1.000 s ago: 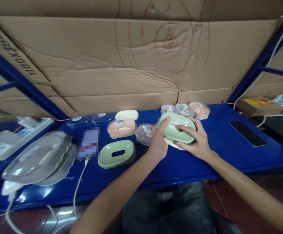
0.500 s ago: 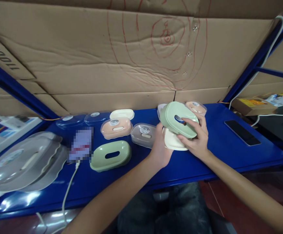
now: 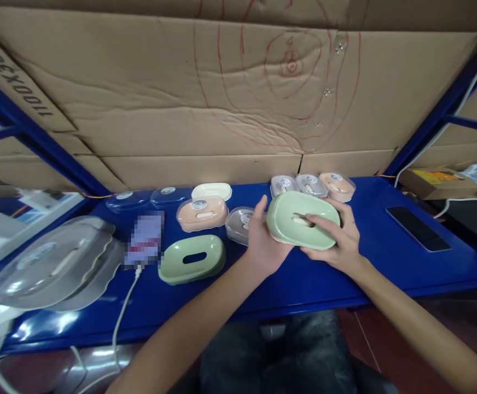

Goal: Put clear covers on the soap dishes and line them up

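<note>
A light green oval soap dish point(image 3: 281, 216) with a slot in its middle is held between my two hands above the table. Against its near-left side rests my left hand point(image 3: 265, 249), thumb up and apart, its other fingers hidden underneath. A thin cream edge shows below the green rim, and cream shows through the slot. My right hand point(image 3: 341, 238) grips the right side of the dish, with a finger reaching to the slot and the others around the edge. A second green soap dish point(image 3: 173, 261) lies on the table to the left.
Across the blue table point(image 3: 238, 295) stand a peach soap box point(image 3: 189, 219) with clear lid, a grey one point(image 3: 237, 224), and several lidded boxes at the back. A cream tray point(image 3: 211, 191), clear lids point(image 3: 127, 201), stacked grey boxes point(image 3: 50, 268) and a phone point(image 3: 417, 227) also lie there.
The green dish has come down over the cream base, which is now almost covered. My left thumb has lifted away from it. The view has shifted slightly left.
</note>
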Demonstrator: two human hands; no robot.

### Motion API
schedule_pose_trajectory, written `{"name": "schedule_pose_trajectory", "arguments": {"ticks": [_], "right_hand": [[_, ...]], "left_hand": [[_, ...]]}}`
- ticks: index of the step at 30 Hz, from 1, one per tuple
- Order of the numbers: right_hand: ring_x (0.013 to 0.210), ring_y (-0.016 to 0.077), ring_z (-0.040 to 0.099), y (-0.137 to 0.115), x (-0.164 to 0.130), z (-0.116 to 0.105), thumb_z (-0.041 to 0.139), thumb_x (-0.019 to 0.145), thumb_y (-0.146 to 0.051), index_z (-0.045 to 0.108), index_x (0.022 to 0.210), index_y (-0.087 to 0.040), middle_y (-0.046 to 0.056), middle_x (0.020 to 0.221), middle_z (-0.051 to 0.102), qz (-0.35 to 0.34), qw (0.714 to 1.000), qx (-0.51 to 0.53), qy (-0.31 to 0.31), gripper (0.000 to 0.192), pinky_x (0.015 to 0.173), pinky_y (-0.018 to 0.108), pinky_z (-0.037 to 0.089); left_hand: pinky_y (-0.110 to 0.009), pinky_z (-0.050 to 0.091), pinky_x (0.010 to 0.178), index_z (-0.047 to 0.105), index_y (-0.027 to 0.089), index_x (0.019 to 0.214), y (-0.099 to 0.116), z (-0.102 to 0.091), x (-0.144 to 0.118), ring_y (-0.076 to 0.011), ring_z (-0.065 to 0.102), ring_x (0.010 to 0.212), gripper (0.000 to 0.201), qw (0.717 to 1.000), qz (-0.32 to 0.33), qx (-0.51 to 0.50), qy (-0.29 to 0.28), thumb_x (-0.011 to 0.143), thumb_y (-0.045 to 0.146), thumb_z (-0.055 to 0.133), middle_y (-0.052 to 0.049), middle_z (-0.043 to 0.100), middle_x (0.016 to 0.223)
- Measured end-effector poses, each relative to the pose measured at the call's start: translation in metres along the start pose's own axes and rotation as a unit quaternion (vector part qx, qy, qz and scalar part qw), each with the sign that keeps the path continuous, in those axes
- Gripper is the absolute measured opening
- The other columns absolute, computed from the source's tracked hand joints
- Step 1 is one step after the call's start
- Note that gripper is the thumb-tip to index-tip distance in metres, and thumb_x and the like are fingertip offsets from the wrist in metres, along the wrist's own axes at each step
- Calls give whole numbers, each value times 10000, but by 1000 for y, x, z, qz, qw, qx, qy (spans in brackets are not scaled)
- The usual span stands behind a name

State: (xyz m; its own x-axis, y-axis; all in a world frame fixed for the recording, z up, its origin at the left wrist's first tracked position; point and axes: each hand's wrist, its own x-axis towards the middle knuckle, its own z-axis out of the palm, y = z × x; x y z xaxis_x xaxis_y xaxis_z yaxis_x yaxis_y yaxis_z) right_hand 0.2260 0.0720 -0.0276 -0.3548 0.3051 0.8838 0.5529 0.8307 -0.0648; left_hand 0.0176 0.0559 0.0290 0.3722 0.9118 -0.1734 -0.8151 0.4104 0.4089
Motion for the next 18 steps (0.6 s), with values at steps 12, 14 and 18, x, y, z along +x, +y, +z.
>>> {"name": "schedule_pose_trajectory", "arguments": {"ticks": [12,14,18], "right_hand": [[1465,456,602,-2,3,4,924,871,-344,660,1530,-349,164,1604,505,22,999,10,-29,710,1166,669,589],[1493,453,583,-3,4,4,912,872,-321,666,1512,-345,161,1607,505,37,998,19,-38,686,1190,665,571],[1542,444,551,-5,5,4,883,886,-355,664,1499,-339,148,1636,518,92,992,68,-62,650,1230,665,533]], "left_hand": [[-408,573,1127,829,161,1148,-6,-10,4,-325,746,1286,380,993,89,62,-37,929,469,859,-93,836,1157],[-424,579,1112,829,161,1174,-7,-14,6,-339,745,1276,433,989,100,94,-54,832,399,946,-102,833,1182],[-443,581,1092,818,185,1215,-5,-18,10,-342,756,1239,489,986,88,124,-69,749,264,945,-94,839,1120]]}}
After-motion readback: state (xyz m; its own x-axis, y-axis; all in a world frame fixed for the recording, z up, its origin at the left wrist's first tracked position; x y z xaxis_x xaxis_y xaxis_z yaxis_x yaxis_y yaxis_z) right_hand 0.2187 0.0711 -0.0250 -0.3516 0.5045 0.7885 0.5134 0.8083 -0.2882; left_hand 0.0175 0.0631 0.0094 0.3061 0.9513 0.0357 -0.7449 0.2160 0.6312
